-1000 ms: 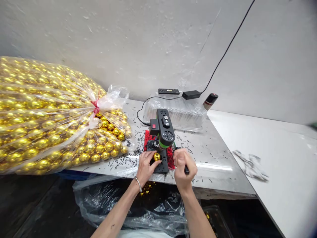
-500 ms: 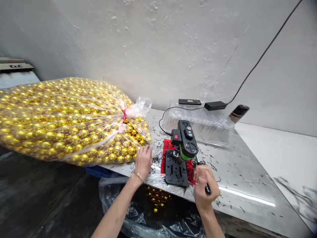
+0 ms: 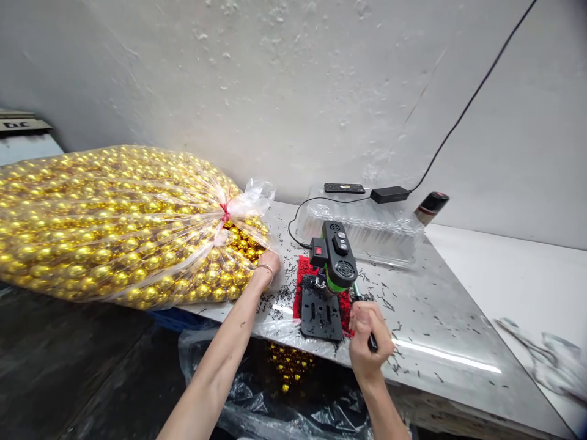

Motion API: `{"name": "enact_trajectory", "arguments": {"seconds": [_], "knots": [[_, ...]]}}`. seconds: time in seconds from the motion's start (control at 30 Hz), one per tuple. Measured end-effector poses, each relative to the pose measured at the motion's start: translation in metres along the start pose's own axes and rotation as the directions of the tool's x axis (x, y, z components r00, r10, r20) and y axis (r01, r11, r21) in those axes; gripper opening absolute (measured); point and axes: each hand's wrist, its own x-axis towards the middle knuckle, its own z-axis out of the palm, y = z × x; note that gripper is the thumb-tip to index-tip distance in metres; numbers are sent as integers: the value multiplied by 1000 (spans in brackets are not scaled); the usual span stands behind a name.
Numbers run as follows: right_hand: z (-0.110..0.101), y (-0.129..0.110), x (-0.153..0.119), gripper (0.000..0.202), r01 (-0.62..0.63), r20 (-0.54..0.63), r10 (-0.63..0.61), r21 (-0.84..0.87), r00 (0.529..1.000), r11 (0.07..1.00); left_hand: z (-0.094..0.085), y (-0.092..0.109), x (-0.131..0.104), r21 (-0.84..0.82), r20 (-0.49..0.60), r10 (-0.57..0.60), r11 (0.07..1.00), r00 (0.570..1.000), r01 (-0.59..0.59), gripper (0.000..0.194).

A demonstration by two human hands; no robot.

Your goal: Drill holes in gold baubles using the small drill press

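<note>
My left hand [image 3: 269, 263] reaches into an opening in the side of a big clear plastic bag [image 3: 119, 232] full of shiny gold balls [image 3: 243, 238]; its fingers are hidden among them. A red tie [image 3: 224, 212] gathers the bag's neck. My right hand [image 3: 370, 342] is wrapped around the black-gripped lever [image 3: 373, 344] of a small black and green bench drill press [image 3: 339, 256]. The drill's slotted black base plate [image 3: 321, 315] rests on a red mat [image 3: 302, 269], with no ball visible on it.
Dark shavings litter the metal tabletop [image 3: 440, 305]. Behind the drill lie a clear plastic tray [image 3: 367, 232], a power adapter [image 3: 389, 194] and a black remote-like object [image 3: 343, 187]. A dark-capped can [image 3: 431, 208] leans nearby. Below the front edge, an open plastic bag [image 3: 247, 391] holds gold balls.
My left hand has moved away from me into the bag's opening, and its fingers have gone out of sight. My right hand keeps its grip on the lever. The view has shifted slightly.
</note>
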Motion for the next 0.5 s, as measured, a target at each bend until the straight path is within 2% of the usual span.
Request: {"name": "enact_trajectory", "arguments": {"seconds": [0.1,0.13,0.17,0.23,0.3,0.37,0.43,0.5], "knots": [[-1,0,0,29,20,29,-20,0,999,1000,-16,16,-17,95,-24,-57,994,998,59,10],[-1,1,-1,29,26,32,-26,2,999,1000,-21,22,-26,99,-32,-77,992,996,80,17],[-1,1,-1,29,30,31,-30,3,999,1000,-26,28,-36,64,-36,-102,993,994,104,26],[-1,1,-1,29,25,22,-25,2,999,1000,-33,39,-59,-128,-13,-176,976,984,173,38],[0,0,-1,30,18,18,-18,0,1000,1000,-35,46,-83,-399,64,-278,873,958,280,41],[0,0,-1,30,17,20,-17,-4,1000,1000,-33,48,-103,-573,162,-379,716,911,399,38],[0,-1,-1,30,12,27,-12,-10,1000,1000,-26,46,-117,-629,238,-456,601,858,493,35],[0,-1,-1,30,3,37,-3,-17,999,1000,-16,40,-126,-615,276,-501,564,820,552,35]]}}
